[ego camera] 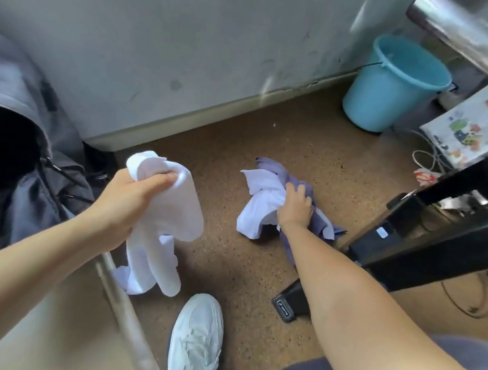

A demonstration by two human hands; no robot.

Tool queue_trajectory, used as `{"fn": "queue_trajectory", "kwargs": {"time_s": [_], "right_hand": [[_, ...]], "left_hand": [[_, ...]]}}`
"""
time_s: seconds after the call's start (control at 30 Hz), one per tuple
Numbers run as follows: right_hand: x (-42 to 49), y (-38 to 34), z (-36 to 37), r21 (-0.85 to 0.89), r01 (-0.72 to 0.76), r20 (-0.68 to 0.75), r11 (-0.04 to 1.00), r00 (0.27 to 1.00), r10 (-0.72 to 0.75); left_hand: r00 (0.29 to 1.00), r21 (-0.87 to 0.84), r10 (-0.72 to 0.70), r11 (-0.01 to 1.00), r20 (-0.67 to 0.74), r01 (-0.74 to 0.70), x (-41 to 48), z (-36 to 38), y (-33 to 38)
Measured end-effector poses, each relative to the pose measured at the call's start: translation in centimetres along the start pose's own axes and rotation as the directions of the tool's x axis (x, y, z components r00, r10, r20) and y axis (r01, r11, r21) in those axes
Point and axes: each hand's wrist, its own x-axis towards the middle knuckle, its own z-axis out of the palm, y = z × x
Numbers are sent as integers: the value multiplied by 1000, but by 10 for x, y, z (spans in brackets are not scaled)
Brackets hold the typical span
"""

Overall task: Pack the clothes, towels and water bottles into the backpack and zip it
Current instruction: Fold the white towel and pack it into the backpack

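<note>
Backpack sat just left of the left hand, grey, mouth wide open and dark inside, contents not readable. Left hand was closed round the top of a white towel, fist tight, the rest hanging loose below it, lifted clear of the floor – probably held bunched so it goes into the opening in one push. Right hand was down on a pile of clothes on the floor, fingers curled into the white cloth, a purple garment under and beyond it. The grab looked like scooping the whole heap at once. Pile lay well apart from the backpack, with the left hand between them.

Packing looked underway, zip not yet done. No water bottles visible.

Around: white shoe below both hands; metal tube slanting under the left forearm, touching the towel's hanging end or just beside it, cannot tell. Black frame just right of the right hand – it crowds that side, purple cloth near its foot, might snag. Blue bucket, printed bag and cables lay beyond the right hand, out of the way.
</note>
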Motion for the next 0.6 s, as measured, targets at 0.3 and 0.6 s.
{"fn": "queue_trajectory", "kwargs": {"time_s": [0.3, 0.6], "right_hand": [[-19, -74, -162, 618, 139, -243, 774, 970, 19], [-101, -152, -296, 754, 470, -378, 459, 882, -282]], "left_hand": [[990, -6, 108, 994, -91, -109, -44, -43, 58], [975, 279, 216, 940, -48, -195, -132, -136, 130]]}}
